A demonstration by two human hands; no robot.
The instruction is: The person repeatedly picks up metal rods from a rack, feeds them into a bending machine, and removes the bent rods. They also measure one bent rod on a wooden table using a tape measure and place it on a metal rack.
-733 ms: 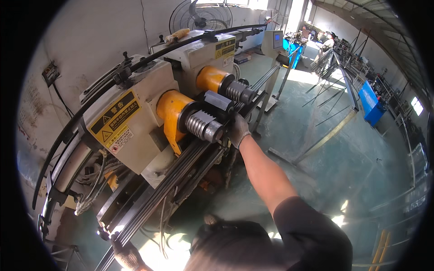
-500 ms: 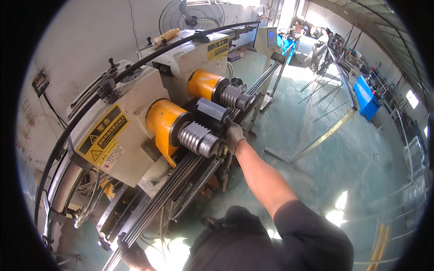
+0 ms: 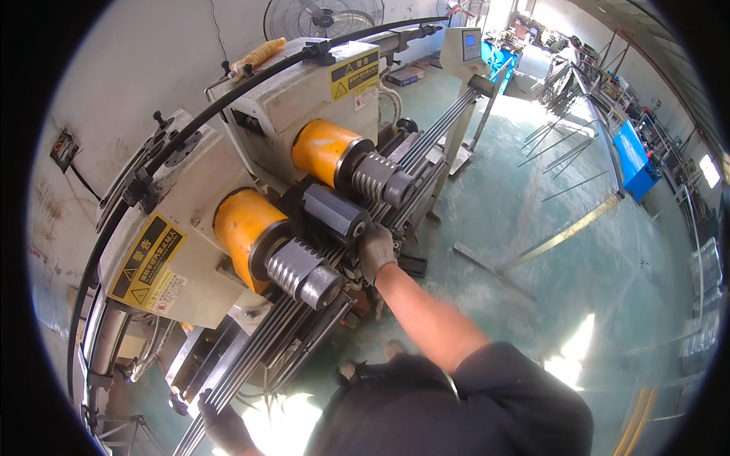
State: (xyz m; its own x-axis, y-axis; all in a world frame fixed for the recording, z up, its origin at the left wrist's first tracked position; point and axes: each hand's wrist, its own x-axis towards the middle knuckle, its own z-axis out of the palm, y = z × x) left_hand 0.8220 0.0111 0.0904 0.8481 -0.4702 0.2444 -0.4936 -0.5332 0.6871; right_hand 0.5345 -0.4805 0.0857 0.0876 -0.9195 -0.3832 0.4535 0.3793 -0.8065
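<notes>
Metal rods [image 3: 259, 349] run in a bundle from your left hand [image 3: 224, 429] up toward the dark hexagonal block [image 3: 333, 210], passing on the near side of it. Against the earlier views, your viewpoint has shifted: the block now sits lower and more to the left, and looks larger. Your hands have kept their places against it, so the work seems steady, with no slide of the rods that you could make out.

Your right hand [image 3: 376, 253] is at the block's end and seems to touch it; its fingertips are hidden, so you cannot tell whether it grips anything. Your left hand, well apart from the block on its near side, lies against the rods; whether its fingers close round them does not show.

Count one block, two gloved hands and two orange housings: a near housing [image 3: 247, 228] on your side of the block and a far housing [image 3: 328, 148] beyond it. Each carries one ribbed spindle, the near spindle [image 3: 298, 267] and the far spindle [image 3: 372, 178], with the block between. Well beyond the block stands one control box [image 3: 462, 47]. The rods are several, too tightly packed to count surely.
</notes>
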